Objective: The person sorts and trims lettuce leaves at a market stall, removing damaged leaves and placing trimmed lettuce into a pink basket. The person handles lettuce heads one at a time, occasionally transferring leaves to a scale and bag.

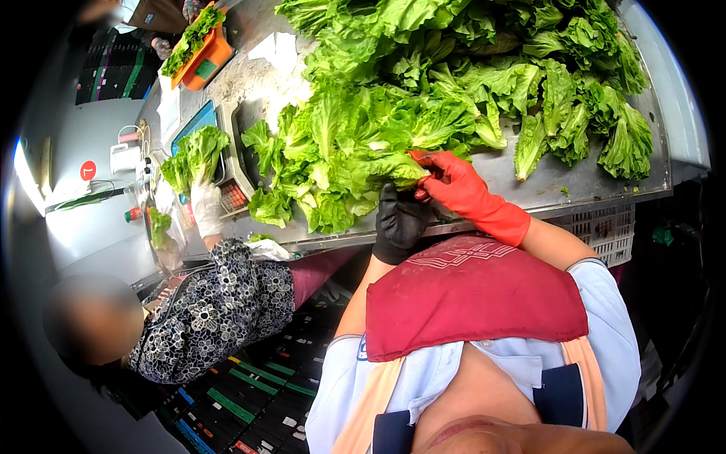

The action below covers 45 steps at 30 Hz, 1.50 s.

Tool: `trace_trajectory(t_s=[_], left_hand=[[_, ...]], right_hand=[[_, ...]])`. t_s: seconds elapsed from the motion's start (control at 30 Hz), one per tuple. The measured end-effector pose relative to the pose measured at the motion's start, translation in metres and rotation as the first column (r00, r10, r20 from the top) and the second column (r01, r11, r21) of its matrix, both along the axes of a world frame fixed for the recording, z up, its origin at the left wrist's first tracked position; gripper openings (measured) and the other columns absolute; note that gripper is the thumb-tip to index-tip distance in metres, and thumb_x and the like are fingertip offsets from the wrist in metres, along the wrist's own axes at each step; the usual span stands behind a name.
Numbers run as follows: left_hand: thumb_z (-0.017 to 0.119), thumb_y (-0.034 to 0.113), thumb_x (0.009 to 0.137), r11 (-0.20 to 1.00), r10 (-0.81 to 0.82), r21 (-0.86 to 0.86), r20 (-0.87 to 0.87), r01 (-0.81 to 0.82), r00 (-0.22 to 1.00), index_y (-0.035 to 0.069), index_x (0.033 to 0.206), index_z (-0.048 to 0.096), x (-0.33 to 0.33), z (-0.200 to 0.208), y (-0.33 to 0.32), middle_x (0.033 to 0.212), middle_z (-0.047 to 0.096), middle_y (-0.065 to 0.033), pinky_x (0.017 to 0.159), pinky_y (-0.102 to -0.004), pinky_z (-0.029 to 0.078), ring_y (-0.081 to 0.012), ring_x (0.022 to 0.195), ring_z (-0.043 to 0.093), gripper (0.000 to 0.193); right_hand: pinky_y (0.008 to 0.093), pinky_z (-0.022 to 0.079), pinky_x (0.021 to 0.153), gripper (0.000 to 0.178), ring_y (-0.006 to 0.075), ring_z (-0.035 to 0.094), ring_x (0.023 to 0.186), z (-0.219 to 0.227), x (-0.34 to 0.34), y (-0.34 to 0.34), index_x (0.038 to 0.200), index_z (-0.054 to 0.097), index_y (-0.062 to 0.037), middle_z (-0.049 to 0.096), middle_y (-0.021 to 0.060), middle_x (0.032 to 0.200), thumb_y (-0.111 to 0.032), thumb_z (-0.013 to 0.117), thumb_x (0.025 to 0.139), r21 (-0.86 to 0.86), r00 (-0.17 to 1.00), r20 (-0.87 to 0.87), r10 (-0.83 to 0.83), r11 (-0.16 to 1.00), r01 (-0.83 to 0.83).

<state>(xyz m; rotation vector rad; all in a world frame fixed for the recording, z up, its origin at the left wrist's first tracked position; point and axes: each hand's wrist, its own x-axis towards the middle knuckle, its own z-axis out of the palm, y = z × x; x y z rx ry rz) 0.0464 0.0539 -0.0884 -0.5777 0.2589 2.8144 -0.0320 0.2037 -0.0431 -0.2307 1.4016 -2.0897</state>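
At the near edge of the metal table point(503, 189), my two gloved hands meet at the stem end of a green leafy lettuce head point(397, 168). My right hand point(473, 193), in a red rubber glove, closes its fingers and thumb on that end. Just below, my left hand point(399, 225) wears a black glove and grips the lettuce from underneath, thumb up; its other fingers are partly hidden. A broad pile of lettuce point(423, 76) spreads behind and beside my hands. Separate heads point(556, 140) lie at the right of the pile.
To my left, a person in a patterned sleeve point(219, 310) holds lettuce point(198, 155) over a weighing scale point(234, 193) with a white-gloved hand. An orange basket point(204, 57) of greens stands at the far left. A white plastic crate point(605, 231) sits below the table at right.
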Motion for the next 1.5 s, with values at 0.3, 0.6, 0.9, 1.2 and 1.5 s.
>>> trace_trajectory(t_s=[0.3, 0.6, 0.9, 1.2, 1.5], left_hand=[[0.047, 0.033, 0.095, 0.914, -0.027, -0.394, -0.301, -0.099, 0.953, 0.003, 0.122, 0.046, -0.006, 0.005, -0.012, 0.111, 0.055, -0.0102, 0.092, -0.0327, 0.04, -0.0205, 0.092, 0.051, 0.04], [0.039, 0.043, 0.097, 0.853, -0.142, -0.522, -0.201, 0.017, 0.969, 0.005, 0.127, 0.045, -0.02, 0.055, -0.027, 0.105, 0.056, -0.0061, 0.068, -0.0287, 0.036, -0.0149, 0.075, 0.045, 0.048], [0.042, 0.027, 0.096, 0.328, -0.337, -0.909, -0.367, -0.257, 0.867, 0.007, 0.125, 0.047, -0.02, 0.07, -0.035, 0.109, 0.055, -0.0043, 0.068, -0.0306, 0.041, -0.0148, 0.077, 0.05, 0.035], [0.055, -0.008, 0.073, -0.305, -0.678, -0.81, -0.186, -0.502, 0.711, 0.0, 0.102, 0.057, -0.015, 0.07, -0.064, 0.102, 0.06, -0.0146, 0.078, -0.0353, 0.045, -0.0296, 0.092, 0.058, 0.03], [0.053, -0.009, 0.072, 0.114, -0.505, -0.962, -0.272, -0.249, 0.82, 0.0, 0.104, 0.058, -0.011, 0.062, -0.065, 0.101, 0.06, -0.0147, 0.081, -0.0354, 0.046, -0.0295, 0.09, 0.058, 0.033]], right_hand=[[0.0282, 0.054, 0.067, 0.039, 0.0148, 0.063, 0.076, 0.009, 0.001, -0.02, 0.123, 0.048, 0.0005, 0.058, 0.0098, 0.106, 0.008, 0.043, 0.085, 0.07, 0.999, -0.024, -0.032, 0.997, 0.034], [0.0385, 0.054, 0.071, 0.036, 0.029, 0.066, 0.081, 0.042, -0.004, -0.031, 0.122, 0.047, 0.0061, 0.061, 0.0167, 0.101, 0.003, 0.048, 0.087, -0.258, 0.893, 0.438, 0.1, 0.966, 0.018], [0.0347, 0.054, 0.068, 0.028, 0.0216, 0.066, 0.076, 0.038, 0.006, -0.048, 0.114, 0.051, 0.0045, 0.062, 0.014, 0.096, 0.003, 0.057, 0.086, -0.202, 0.935, 0.338, -0.107, 0.962, 0.183], [0.0279, 0.05, 0.075, 0.034, 0.0158, 0.06, 0.094, 0.012, 0.018, -0.056, 0.102, 0.052, -0.0029, 0.058, 0.0074, 0.105, 0.008, 0.068, 0.075, 0.115, 0.906, -0.383, -0.178, 0.964, 0.238], [0.0236, 0.043, 0.068, 0.034, 0.0077, 0.047, 0.077, 0.029, 0.019, -0.061, 0.096, 0.052, -0.0052, 0.053, -0.0012, 0.088, -0.003, 0.075, 0.071, 0.224, 0.942, -0.311, -0.125, 0.954, 0.2]])
